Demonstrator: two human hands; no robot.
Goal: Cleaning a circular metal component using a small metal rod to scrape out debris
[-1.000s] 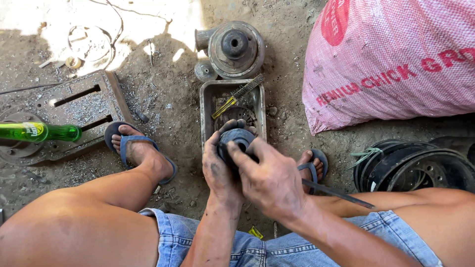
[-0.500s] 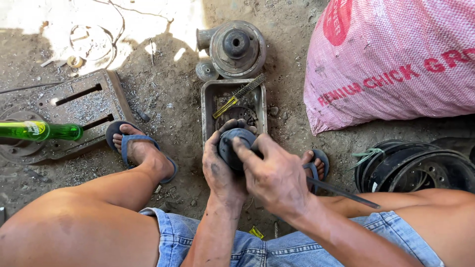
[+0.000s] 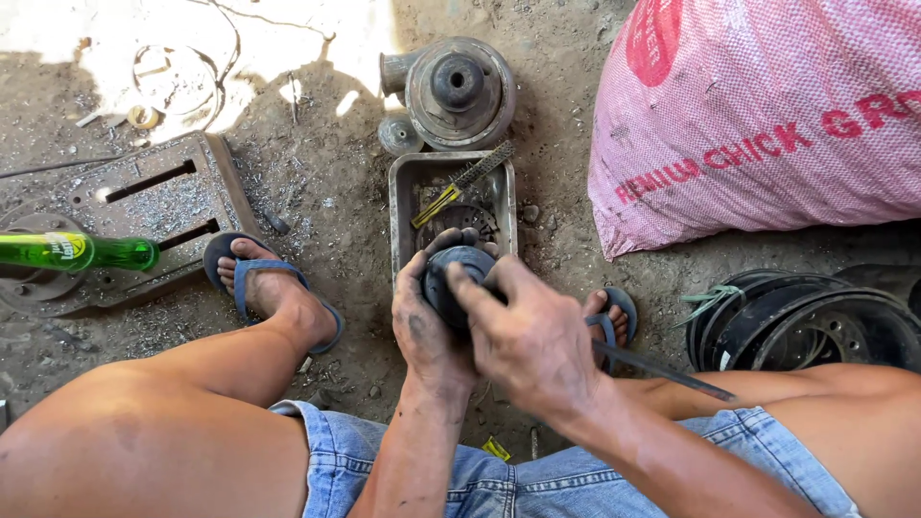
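While both hands grip it between them, the round dark metal part (image 3: 459,278) sits just above the near end of a rectangular metal tray (image 3: 401,206) on the dirt ground: the left hand (image 3: 427,331) cups its left side and the right hand (image 3: 532,336) lies clamped over its front. Inside the tray lie a yellow-handled wire brush (image 3: 460,184) and a toothed disc. Beyond the tray stands a rusty cast pump housing (image 3: 459,91); a pink woven sack (image 3: 758,115) blocks the right side, black rims (image 3: 815,326) near it. A green glass bottle (image 3: 72,251) lies on a slotted steel plate (image 3: 153,206) at left. Since the earlier frames, the grip has hardly shifted.
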